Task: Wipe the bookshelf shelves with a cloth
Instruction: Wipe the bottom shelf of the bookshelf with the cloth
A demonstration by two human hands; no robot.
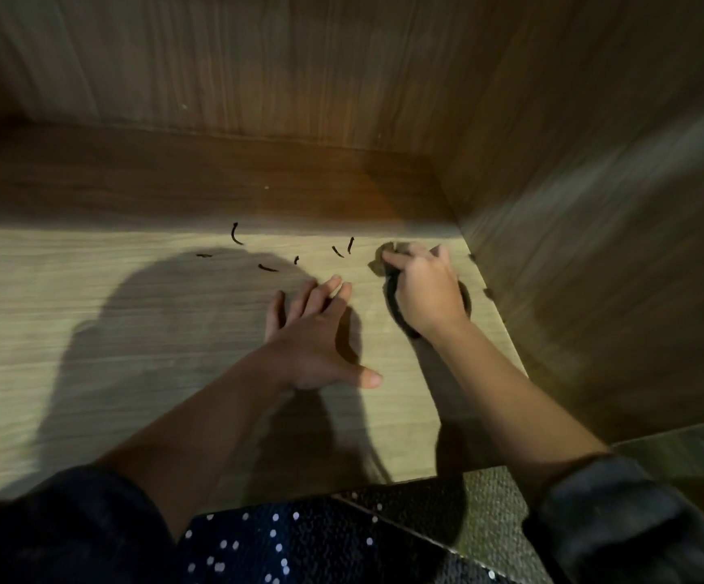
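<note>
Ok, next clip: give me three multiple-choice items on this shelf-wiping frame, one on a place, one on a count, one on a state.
1. Where on the shelf is the cloth?
A. Back right corner
B. Front left edge
C. Hanging off the front

2. How many hands are over the shelf?
A. None
B. One
C. Two

3. How is the left hand?
A. Fisted round the cloth
B. Open, fingers spread
C. Holding a book

Answers:
1. A, since the cloth lies bunched near the right side panel and back edge.
2. C, as both show above the wood.
3. B, with its fingers splayed on the surface while the right hand clutches the cloth.
</note>
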